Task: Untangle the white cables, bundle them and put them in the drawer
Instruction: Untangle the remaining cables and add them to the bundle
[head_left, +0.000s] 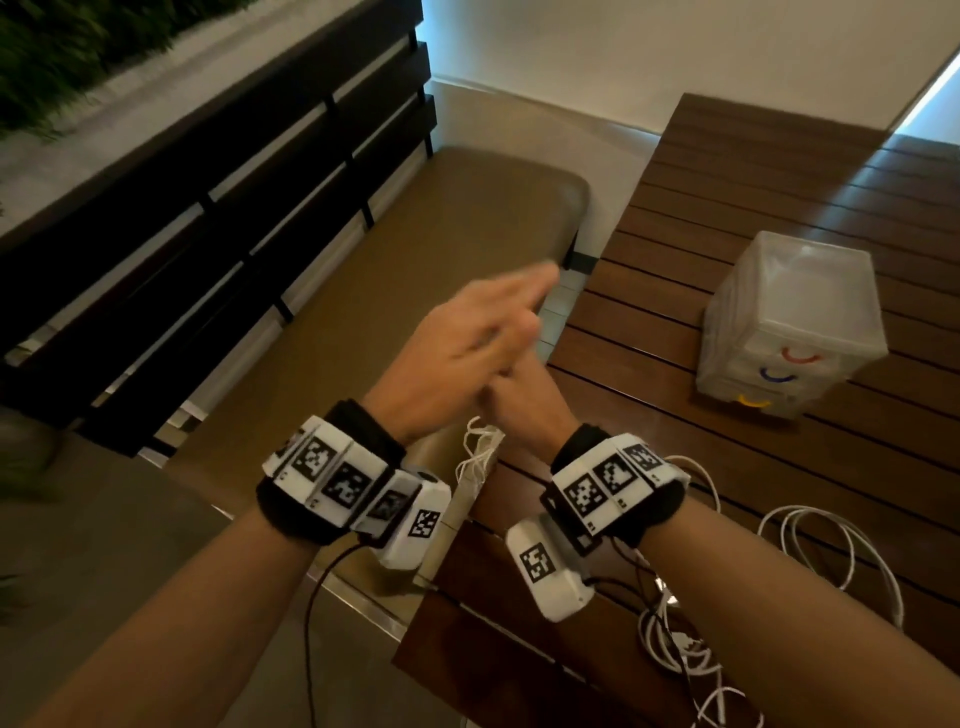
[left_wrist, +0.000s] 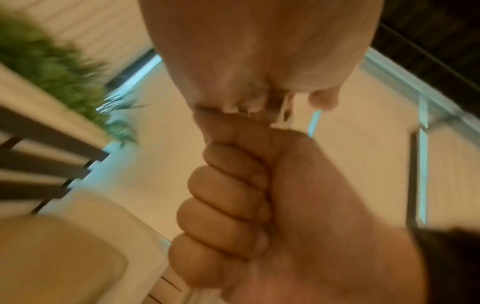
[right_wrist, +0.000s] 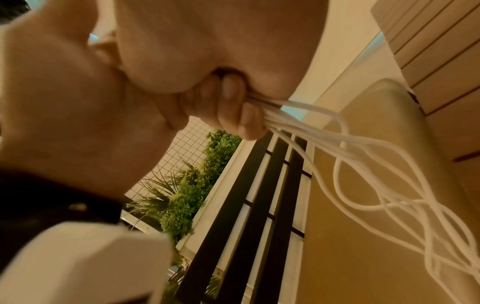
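Both hands meet above the gap between bench and table. My right hand (head_left: 524, 395) is a fist (left_wrist: 246, 195) gripping a bundle of white cable loops (head_left: 478, 457), which hang below it. In the right wrist view the curled fingers (right_wrist: 231, 98) clamp several strands of that bundle (right_wrist: 363, 164). My left hand (head_left: 483, 322) lies over the fist with straight, blurred fingers, its palm (left_wrist: 259, 51) just above the bundle's top end. More white cable (head_left: 831, 545) lies looped on the table by my right forearm, with a tangle (head_left: 691, 654) nearer me. The translucent drawer unit (head_left: 789, 322) stands shut.
The drawer unit has red, blue and yellow handles and stands on a slatted brown wooden table (head_left: 727, 208) at the right. A tan cushioned bench (head_left: 415, 234) with a dark slatted back (head_left: 208, 208) runs along the left. Green plants (right_wrist: 182, 195) sit behind the bench.
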